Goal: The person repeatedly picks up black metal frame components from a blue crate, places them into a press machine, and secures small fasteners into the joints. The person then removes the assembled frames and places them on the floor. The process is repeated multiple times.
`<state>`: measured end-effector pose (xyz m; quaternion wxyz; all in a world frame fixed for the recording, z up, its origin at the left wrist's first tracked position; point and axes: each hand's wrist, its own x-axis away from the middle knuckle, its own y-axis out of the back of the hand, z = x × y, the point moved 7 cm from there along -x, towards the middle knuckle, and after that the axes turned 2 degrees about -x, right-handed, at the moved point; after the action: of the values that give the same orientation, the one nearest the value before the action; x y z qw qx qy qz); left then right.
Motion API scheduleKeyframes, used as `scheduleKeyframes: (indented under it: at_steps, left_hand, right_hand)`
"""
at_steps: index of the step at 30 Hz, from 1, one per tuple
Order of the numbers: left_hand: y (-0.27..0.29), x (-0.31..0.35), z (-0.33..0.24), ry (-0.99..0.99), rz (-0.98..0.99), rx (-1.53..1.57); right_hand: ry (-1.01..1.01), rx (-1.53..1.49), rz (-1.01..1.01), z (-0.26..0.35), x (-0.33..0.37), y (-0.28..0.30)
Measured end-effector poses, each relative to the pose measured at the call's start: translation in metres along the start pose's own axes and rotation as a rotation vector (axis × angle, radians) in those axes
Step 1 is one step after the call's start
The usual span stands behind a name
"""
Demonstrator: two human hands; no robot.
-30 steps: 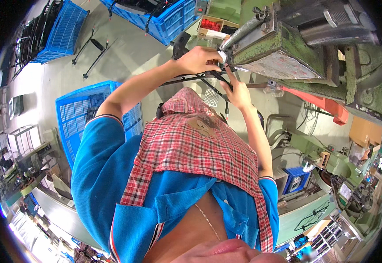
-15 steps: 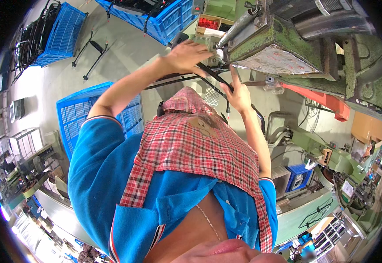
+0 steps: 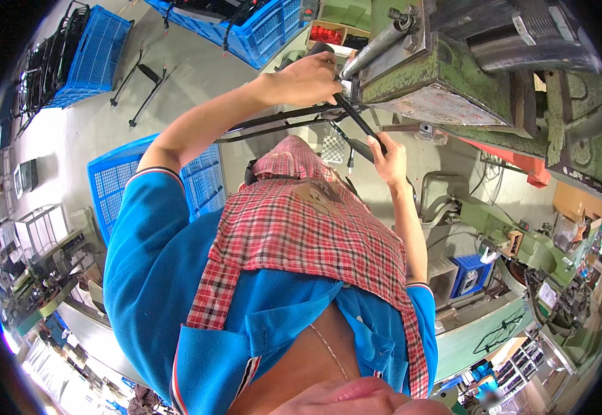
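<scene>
A black tubular metal frame (image 3: 358, 119) is held in front of me beside the green machine. My left hand (image 3: 308, 79) curls over the upper end of its thick bar, close to the machine's metal rod (image 3: 377, 47). Lower down on the same bar, my right hand (image 3: 389, 162) is closed around it. Thinner black tubes run off to the left, below my left forearm. The worn green machine head (image 3: 439, 93) stands just right of the frame. My left palm and the frame's far end are partly hidden.
A blue crate (image 3: 118, 183) stands by my left elbow, with more blue crates (image 3: 97, 59) of black frames farther off. A loose black frame part (image 3: 150, 72) lies on the floor. An orange-red bar (image 3: 515, 162) juts out at right, near another green machine (image 3: 484, 228).
My left hand has moved slightly right and closed over the bar. My right hand has slid nearer to me, its pointing finger now folded around the bar. The frame has shifted and turned slightly.
</scene>
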<state>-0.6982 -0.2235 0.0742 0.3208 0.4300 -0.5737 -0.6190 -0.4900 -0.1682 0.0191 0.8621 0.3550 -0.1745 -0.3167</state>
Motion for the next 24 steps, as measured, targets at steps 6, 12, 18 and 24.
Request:
scheduleKeyframes:
  at_steps: [6,12,18,24]
  left_hand:
    - [0.012,0.0,0.008,-0.075,-0.179,-0.039]
    - [-0.018,0.013,0.023,-0.011,-0.2,0.209]
    - [-0.037,0.011,0.027,-0.046,-0.182,0.283]
    - [-0.037,0.009,0.025,-0.063,-0.13,0.293]
  right_hand:
    - [-0.058,-0.058,-0.022,-0.001,-0.005,0.002]
    - [-0.086,0.19,0.038,0.016,-0.009,0.01]
    - [-0.084,0.226,-0.006,0.019,-0.007,0.013]
    - [-0.1,0.214,0.002,0.023,-0.005,0.014]
